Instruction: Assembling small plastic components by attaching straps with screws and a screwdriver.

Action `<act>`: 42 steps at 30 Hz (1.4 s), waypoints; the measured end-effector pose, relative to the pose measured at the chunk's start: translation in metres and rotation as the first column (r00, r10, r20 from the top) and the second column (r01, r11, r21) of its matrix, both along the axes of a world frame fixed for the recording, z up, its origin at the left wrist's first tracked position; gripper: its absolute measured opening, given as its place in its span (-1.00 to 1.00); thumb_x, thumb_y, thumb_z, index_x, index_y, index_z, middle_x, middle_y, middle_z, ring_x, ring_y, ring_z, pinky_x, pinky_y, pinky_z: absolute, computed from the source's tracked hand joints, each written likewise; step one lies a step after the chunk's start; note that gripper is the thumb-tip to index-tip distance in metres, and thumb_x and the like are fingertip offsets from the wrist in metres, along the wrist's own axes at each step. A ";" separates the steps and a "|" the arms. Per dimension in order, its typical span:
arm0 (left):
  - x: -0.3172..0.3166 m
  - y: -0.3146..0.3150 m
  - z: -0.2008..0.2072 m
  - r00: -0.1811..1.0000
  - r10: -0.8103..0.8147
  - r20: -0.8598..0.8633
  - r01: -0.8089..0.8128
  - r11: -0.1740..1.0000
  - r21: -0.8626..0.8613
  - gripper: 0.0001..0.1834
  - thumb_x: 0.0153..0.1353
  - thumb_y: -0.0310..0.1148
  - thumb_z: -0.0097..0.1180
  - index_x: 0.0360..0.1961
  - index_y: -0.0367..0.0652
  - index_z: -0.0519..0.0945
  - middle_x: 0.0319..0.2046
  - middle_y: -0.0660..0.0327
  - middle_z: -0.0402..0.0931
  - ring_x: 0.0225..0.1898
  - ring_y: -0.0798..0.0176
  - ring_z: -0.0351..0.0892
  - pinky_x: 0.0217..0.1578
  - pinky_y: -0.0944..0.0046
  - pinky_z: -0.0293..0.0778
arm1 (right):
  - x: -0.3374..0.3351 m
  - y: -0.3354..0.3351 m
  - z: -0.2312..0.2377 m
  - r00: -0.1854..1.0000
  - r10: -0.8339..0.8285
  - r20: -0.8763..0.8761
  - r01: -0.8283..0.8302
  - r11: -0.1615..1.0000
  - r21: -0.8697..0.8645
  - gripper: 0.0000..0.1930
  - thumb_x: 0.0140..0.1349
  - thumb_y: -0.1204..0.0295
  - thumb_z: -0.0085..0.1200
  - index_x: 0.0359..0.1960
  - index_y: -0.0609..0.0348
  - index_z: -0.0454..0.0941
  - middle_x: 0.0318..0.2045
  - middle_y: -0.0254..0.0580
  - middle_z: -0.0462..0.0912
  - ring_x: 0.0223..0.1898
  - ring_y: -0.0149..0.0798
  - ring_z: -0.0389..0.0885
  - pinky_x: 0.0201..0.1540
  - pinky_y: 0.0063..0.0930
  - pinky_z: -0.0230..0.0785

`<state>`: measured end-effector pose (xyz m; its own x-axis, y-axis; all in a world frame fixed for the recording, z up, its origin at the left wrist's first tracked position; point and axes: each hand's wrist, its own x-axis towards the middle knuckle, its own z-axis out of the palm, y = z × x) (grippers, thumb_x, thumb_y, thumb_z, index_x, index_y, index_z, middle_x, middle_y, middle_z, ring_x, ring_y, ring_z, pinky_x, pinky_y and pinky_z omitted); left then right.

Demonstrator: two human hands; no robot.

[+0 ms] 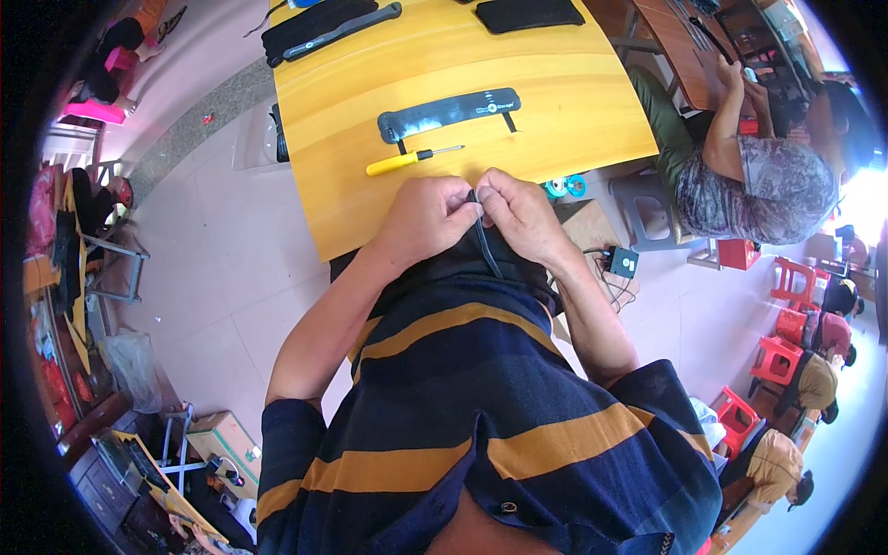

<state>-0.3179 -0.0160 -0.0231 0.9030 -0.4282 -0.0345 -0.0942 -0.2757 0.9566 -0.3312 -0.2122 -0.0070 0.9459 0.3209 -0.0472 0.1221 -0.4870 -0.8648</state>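
Note:
My left hand and my right hand meet at the table's near edge. Both are closed, fingertips pinching a thin black strap or cord. Its lower end hangs down in front of my dark clothing; the part between my fingers is mostly hidden. Just beyond my left hand lies a screwdriver with a yellow handle, its tip pointing right. Behind it rests a long, shiny black strip with a pale printed mark and two short black tabs along its near side.
The yellow wooden table carries a dark bundle at far left and a black flat piece at far right. A grey stool and a black box with cables are to the right. Another person sits there.

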 end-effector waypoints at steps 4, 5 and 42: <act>0.000 -0.001 0.009 1.000 -0.013 -0.017 0.014 1.000 0.011 -0.79 0.18 -0.37 0.30 -0.48 -0.30 0.62 -0.69 0.04 0.49 -0.69 0.23 0.40 -0.57 0.17 0.33 | 0.005 -0.008 0.007 0.984 0.036 -0.173 -0.013 0.991 0.136 -0.77 0.56 0.37 -0.06 -0.28 0.23 0.48 -0.50 -0.35 0.52 -0.42 -0.45 0.50 -0.30 -0.50 0.41; 0.000 -0.002 0.009 1.000 -0.019 0.008 0.018 0.999 0.033 -0.79 0.18 -0.36 0.30 -0.48 -0.30 0.62 -0.68 0.04 0.49 -0.68 0.22 0.40 -0.57 0.18 0.33 | 0.005 -0.008 0.006 0.986 0.055 -0.155 -0.039 0.994 0.105 -0.77 0.56 0.37 -0.05 -0.28 0.23 0.48 -0.50 -0.36 0.52 -0.41 -0.46 0.50 -0.29 -0.51 0.40; -0.009 -0.001 -0.001 0.961 -0.038 -0.275 0.019 0.997 -0.073 -0.74 0.41 -0.37 -0.01 -0.40 -0.27 0.59 -0.55 0.19 0.64 -0.57 0.37 0.62 -0.51 0.34 0.54 | -0.012 -0.001 -0.024 0.996 0.060 -0.063 -0.038 0.954 0.299 -0.73 0.58 0.28 -0.05 -0.29 0.16 0.45 -0.61 -0.39 0.50 -0.59 -0.48 0.46 -0.49 -0.53 0.33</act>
<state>-0.3265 -0.0172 -0.0246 0.8498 -0.4637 -0.2504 0.1698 -0.2089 0.9631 -0.3432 -0.2133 -0.0306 0.9265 0.3763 -0.0083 0.0731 -0.2016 -0.9767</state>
